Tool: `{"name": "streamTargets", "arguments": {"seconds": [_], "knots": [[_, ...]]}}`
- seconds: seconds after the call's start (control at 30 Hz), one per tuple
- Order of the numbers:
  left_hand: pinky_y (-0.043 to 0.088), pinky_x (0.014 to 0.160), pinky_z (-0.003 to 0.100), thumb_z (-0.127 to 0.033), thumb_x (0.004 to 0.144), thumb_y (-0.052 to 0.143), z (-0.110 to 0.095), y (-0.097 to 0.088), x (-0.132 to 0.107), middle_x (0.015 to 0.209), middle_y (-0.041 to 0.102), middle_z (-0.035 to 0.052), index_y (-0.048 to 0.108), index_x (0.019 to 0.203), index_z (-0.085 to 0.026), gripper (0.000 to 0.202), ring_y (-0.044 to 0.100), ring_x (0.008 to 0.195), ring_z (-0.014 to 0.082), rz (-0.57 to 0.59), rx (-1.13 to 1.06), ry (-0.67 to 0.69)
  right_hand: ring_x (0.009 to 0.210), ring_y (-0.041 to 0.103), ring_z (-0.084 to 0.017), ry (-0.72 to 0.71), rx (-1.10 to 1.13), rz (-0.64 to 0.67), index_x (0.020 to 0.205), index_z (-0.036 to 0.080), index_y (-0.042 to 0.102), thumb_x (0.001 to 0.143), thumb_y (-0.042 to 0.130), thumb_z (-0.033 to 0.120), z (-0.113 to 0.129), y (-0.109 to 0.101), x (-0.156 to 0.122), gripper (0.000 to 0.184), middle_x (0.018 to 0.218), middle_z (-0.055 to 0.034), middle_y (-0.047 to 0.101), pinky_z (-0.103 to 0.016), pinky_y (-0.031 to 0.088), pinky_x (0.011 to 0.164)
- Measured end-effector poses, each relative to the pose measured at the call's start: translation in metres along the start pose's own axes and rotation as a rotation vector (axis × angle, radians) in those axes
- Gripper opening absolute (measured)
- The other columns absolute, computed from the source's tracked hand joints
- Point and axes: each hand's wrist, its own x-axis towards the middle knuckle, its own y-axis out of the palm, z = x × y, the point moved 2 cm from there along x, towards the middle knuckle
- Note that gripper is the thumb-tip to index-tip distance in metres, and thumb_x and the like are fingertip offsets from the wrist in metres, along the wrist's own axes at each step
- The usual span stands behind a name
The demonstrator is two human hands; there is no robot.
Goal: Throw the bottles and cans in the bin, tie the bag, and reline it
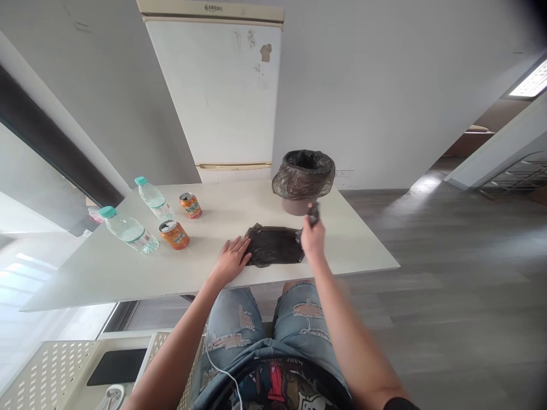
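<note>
My left hand lies flat on the table, fingers spread and open, the tips pressing the left edge of a black plastic bag that lies flattened in front of me. My right hand is at the bag's right edge, its fingers closed in a pinch on a raised corner of the bag.

Just beyond that hand stands a small round bin, touching nothing else. A dark liner is fitted in it and folded down over the rim. Its mouth is open, but the inside is too dark to tell whether anything is in it.

Well to the left stand two capped water bottles, both holding clear water, and two orange cans; I cannot tell whether the cans are opened. A white refrigerator stands behind the table.
</note>
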Motion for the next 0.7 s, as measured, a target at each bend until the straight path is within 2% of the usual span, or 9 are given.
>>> {"name": "streamTargets", "arguments": {"seconds": [0.07,0.13,0.2,0.3,0.4,0.5,0.6,0.63,0.7], "knots": [[0.027,0.129,0.06,-0.046,0.111,0.03,0.0,0.0,0.0,0.167,0.044,0.0099,0.039,0.164,-0.022,0.059,0.032,0.16,0.0302,0.003,-0.012,-0.003,0.148,0.048,-0.033,-0.189,-0.174,0.231,0.16,0.017,0.043,0.102,0.044,0.037,0.018,0.033,-0.02,0.062,0.158,-0.0173,0.052,-0.055,0.037,0.125],[0.027,0.129,0.059,-0.042,0.111,0.029,0.001,-0.001,0.001,0.165,0.047,0.0118,0.041,0.162,-0.02,0.057,0.034,0.159,0.029,-0.006,-0.033,-0.013,0.158,0.032,-0.035,-0.348,-0.365,0.467,0.164,0.015,0.035,0.101,0.049,0.038,0.024,0.065,-0.043,0.069,0.169,-0.0163,0.037,-0.059,0.025,0.13],[0.028,0.13,0.057,-0.037,0.111,0.027,0.003,-0.001,0.001,0.161,0.052,0.0134,0.045,0.158,-0.018,0.054,0.038,0.157,0.0276,-0.021,-0.066,-0.028,0.163,0.019,-0.036,-0.401,-0.538,0.658,0.167,0.012,0.03,0.101,0.049,0.047,0.018,0.09,-0.062,0.076,0.174,-0.0167,0.025,-0.062,0.016,0.132],[0.032,0.129,0.052,-0.026,0.108,0.026,0.007,-0.004,0.0,0.16,0.052,0.0157,0.041,0.159,-0.015,0.055,0.043,0.154,0.0251,-0.082,-0.144,-0.053,0.165,0.011,-0.036,-0.368,-0.688,0.804,0.169,0.008,0.022,0.103,0.041,0.06,0.0,0.107,-0.078,0.086,0.176,-0.0189,0.018,-0.062,0.01,0.132],[0.033,0.13,0.046,-0.021,0.105,0.028,0.007,-0.008,-0.002,0.169,0.039,0.0156,0.031,0.165,-0.015,0.061,0.036,0.158,0.023,-0.164,-0.206,-0.02,0.165,0.006,-0.037,-0.358,-0.703,0.845,0.17,0.007,0.015,0.101,0.041,0.066,-0.005,0.103,-0.079,0.095,0.176,-0.02,0.014,-0.063,0.008,0.132],[0.026,0.132,0.049,-0.03,0.109,0.029,0.003,-0.009,-0.003,0.174,0.031,0.0089,0.034,0.166,-0.021,0.058,0.024,0.163,0.0242,-0.118,-0.166,0.046,0.166,0.008,-0.033,-0.45,-0.577,0.868,0.171,0.011,0.01,0.102,0.042,0.055,0.004,0.083,-0.072,0.088,0.177,-0.0153,0.014,-0.061,0.01,0.133],[0.025,0.132,0.052,-0.041,0.112,0.026,0.0,-0.006,-0.003,0.173,0.033,0.0064,0.038,0.165,-0.025,0.057,0.023,0.163,0.0257,-0.036,-0.106,0.05,0.165,0.015,-0.023,-0.55,-0.458,0.735,0.17,0.019,0.024,0.106,0.027,0.032,0.011,0.055,-0.058,0.065,0.175,-0.0062,0.027,-0.052,0.011,0.135],[0.025,0.132,0.053,-0.042,0.112,0.025,0.0,-0.005,-0.002,0.173,0.033,0.0066,0.038,0.165,-0.025,0.057,0.023,0.163,0.0261,-0.023,-0.092,0.041,0.165,0.017,-0.022,-0.541,-0.47,0.691,0.168,0.021,0.03,0.106,0.024,0.028,0.008,0.047,-0.053,0.063,0.174,-0.0051,0.03,-0.051,0.011,0.135],[0.026,0.131,0.055,-0.042,0.112,0.025,0.001,-0.002,-0.001,0.172,0.034,0.0069,0.04,0.164,-0.024,0.057,0.024,0.163,0.0274,-0.011,-0.065,0.018,0.165,0.018,-0.026,-0.477,-0.562,0.684,0.166,0.02,0.036,0.108,0.022,0.033,-0.003,0.034,-0.044,0.061,0.175,-0.0068,0.028,-0.054,0.014,0.135]]}}
